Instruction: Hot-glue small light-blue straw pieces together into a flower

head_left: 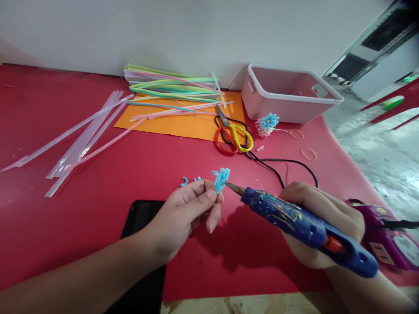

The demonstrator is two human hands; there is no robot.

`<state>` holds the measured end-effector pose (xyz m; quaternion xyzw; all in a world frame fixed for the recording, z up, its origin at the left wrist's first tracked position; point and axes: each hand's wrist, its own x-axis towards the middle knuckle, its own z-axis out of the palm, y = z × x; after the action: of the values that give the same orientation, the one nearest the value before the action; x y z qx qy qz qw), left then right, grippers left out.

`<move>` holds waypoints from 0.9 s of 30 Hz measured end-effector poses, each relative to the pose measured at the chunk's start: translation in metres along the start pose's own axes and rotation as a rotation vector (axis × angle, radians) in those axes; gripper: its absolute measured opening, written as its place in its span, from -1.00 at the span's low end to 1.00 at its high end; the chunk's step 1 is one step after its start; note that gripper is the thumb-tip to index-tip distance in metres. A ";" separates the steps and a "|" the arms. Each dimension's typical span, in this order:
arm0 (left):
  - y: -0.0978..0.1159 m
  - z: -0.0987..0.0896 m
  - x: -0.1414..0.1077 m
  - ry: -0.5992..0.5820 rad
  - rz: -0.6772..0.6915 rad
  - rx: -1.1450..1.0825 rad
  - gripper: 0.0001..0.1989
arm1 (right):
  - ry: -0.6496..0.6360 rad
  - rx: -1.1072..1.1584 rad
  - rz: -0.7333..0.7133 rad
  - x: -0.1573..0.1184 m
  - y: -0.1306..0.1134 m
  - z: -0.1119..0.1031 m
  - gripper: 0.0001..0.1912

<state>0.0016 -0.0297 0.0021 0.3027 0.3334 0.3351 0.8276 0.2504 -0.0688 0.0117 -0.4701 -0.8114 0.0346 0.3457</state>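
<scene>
Between the thumb and fingers of my left hand (193, 205) is a small light-blue pipe cleaner flower (221, 179). My right hand (322, 218) is wrapped round a blue hot glue gun (294, 220), its body smeared with dried glue. The gun's metal nozzle points left and meets the flower's right side; whether glue is coming out is too small to tell. Just beyond my left hand, small blue curled bits (184, 181) lie on the red tabletop (147, 174).
Scissors (229, 131) and pipe cleaners (173, 87) lie on orange paper (147, 124). Glue sticks (88, 135) are left. A pink bin (288, 104), finished flowers (268, 123) and rubber bands (308, 154) are right. A black cord, purple power strip (386, 235) and phone (144, 218) are near.
</scene>
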 end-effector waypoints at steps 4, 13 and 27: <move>-0.001 0.000 0.001 0.012 -0.010 -0.007 -0.71 | 0.001 -0.011 0.000 0.001 -0.001 -0.001 -0.85; 0.000 -0.002 0.000 -0.028 0.012 -0.084 -0.75 | -0.044 0.015 -0.034 0.001 0.007 0.001 -0.78; 0.025 -0.005 0.009 0.253 0.325 -0.222 -0.78 | -0.414 -0.338 0.066 0.005 0.049 -0.009 -0.47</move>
<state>-0.0063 -0.0067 0.0145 0.2152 0.3426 0.5338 0.7425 0.2905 -0.0399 0.0022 -0.5302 -0.8433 0.0056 0.0876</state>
